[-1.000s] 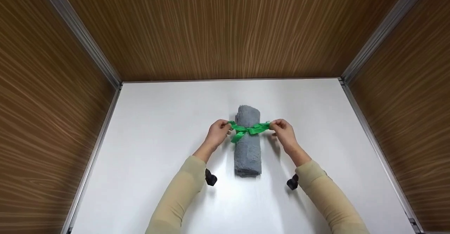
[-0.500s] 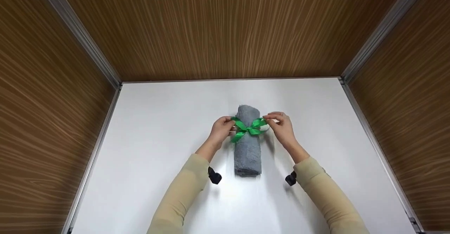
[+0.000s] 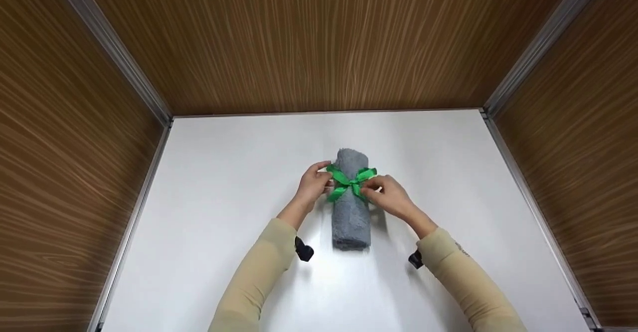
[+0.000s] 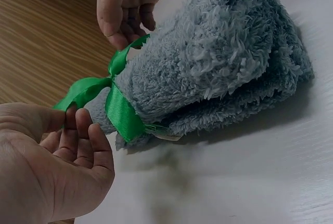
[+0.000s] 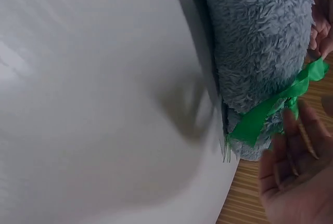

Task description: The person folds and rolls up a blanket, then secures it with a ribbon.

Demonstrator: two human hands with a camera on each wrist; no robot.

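Now my left hand [image 3: 313, 182] pinches one ribbon [image 3: 350, 183] loop and my right hand [image 3: 386, 196] pinches the ribbon by the knot, steadying the bow atop the rolled towel [image 3: 352, 212] on the bench [image 3: 224, 182].

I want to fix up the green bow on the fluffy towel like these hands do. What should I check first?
1. Gray rolled towel lies flat on the white table and stays rolled: ok.
2. Green ribbon goes around the roll, knot on top: ok.
3. Left hand pinches the left loop: ok.
4. Right hand has hold of the ribbon by the knot: cannot tell, since the fingers hide it from the head view and look loose in the right wrist view.
5. Both loops the same size: cannot tell, as the hands cover parts of them.
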